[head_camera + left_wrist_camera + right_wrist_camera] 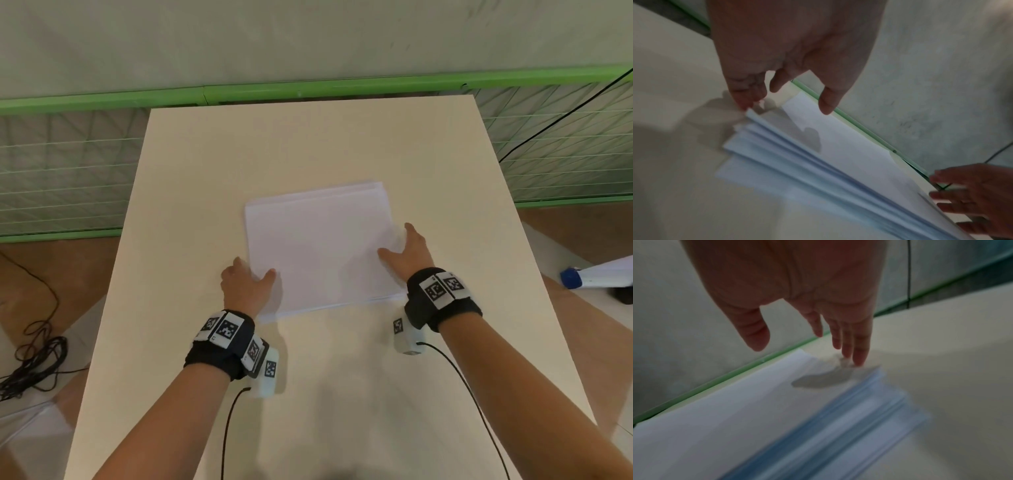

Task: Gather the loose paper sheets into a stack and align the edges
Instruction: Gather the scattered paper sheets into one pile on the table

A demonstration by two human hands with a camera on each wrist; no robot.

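The left hand (245,284) rests at the near left edge of the stack of thin white paper sheets (320,246), its fingers (744,97) loosely bent, thumb on top. The stack lies in the middle of the pale beige surface (205,164). The right hand (409,251) presses flat, straight fingers (859,352) against the right edge. Paper is light, bendy and slippery, so push the sides. Only the wrist views show the uneven, stepped edges.

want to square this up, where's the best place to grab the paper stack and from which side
Take the paper stack by its two short side edges, one hand from each side, thumbs on top. It lies flat on the table, and the left hand and right hand already flank it. The sheet edges still look slightly fanned there.
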